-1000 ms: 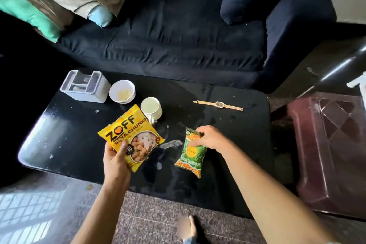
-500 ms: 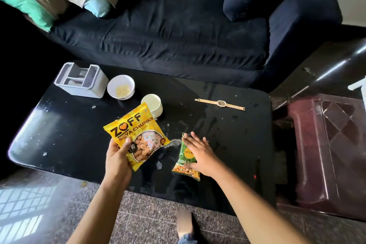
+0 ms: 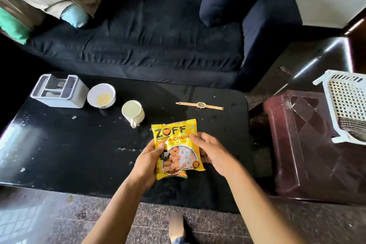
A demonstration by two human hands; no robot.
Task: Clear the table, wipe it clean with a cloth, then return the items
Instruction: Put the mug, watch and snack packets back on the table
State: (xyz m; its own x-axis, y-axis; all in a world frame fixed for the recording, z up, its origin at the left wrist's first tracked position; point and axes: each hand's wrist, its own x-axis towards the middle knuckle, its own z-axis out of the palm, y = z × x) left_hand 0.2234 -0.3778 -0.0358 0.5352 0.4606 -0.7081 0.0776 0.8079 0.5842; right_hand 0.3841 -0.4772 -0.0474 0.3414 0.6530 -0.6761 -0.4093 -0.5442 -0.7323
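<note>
Left hand (image 3: pixel 147 161) closed on the yellow snack packet (image 3: pixel 176 149), thumb across its front at the left edge, packet lifted clear of the table (image 3: pixel 59 154). Right hand (image 3: pixel 213 151) curled round the packet's right edge, fingers behind it. A sliver of a second, green-and-orange packet (image 3: pixel 183 174) peeks out below the yellow one, stacked behind it; which hand's grip bears it, cannot tell.

Outward on the table: cream mug (image 3: pixel 133 112) just beyond the packets, upright, handle toward the camera. White bowl (image 3: pixel 101 95) with yellowish scraps inside, left of the mug. Grey compartment holder (image 3: pixel 59 91) at the far left corner, next to the bowl. Gold wristwatch (image 3: pixel 200 105) laid flat toward the far right edge, apart from the rest. Table surface dark and glossy, speckled with crumbs and smears.

Off the table: maroon stool (image 3: pixel 316 154) to the right with a white plastic basket (image 3: pixel 346 103) on it; dark sofa (image 3: pixel 148 35) behind.

Step in hand, by my reading: clearing, early. Both packets gathered, four items not yet lifted, no wiping cloth clearly in view. Next move likely calls for setting the packets down off the table, the stool or sofa being nearest, then returning for the mug, which wants carrying level if it holds liquid.
</note>
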